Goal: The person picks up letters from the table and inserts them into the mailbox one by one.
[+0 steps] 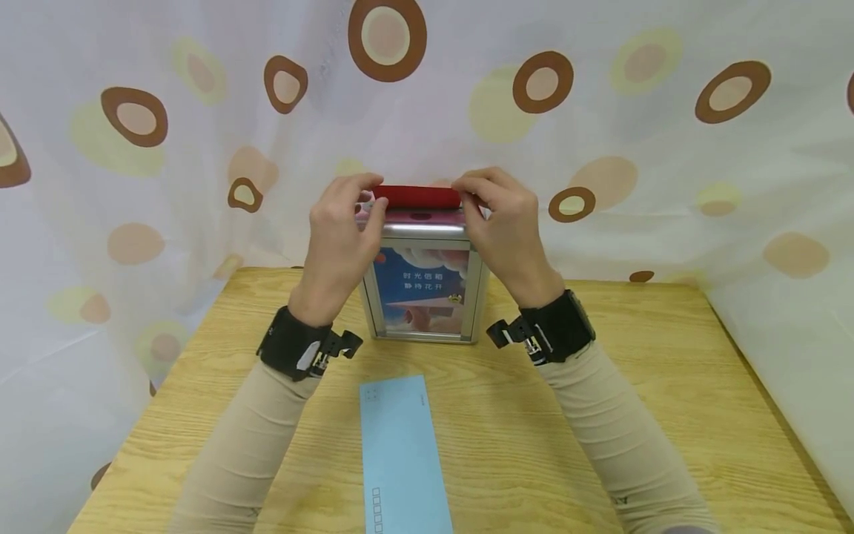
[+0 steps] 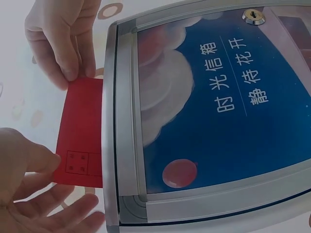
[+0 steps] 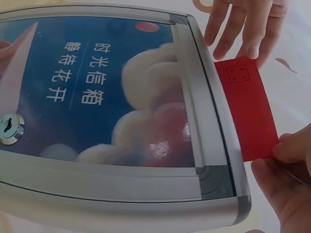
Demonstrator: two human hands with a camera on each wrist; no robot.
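Note:
A red envelope (image 1: 419, 196) stands upright at the top of a silver-framed letter box (image 2: 127, 121), its lower part hidden inside the box. My left hand (image 1: 342, 241) pinches one end of it between thumb and fingers. At the other end, my right hand (image 1: 505, 230) pinches the corner in the same way. The box's front panel (image 3: 87, 58) carries a blue picture with clouds and white Chinese characters. A keyhole lock (image 2: 253, 17) shows on that panel in both wrist views.
On the wooden table (image 1: 520, 445), a light blue envelope (image 1: 400, 445) lies flat in front of the box, cut off by the lower frame edge. A patterned cloth (image 1: 460, 141) hangs behind the table and along its sides.

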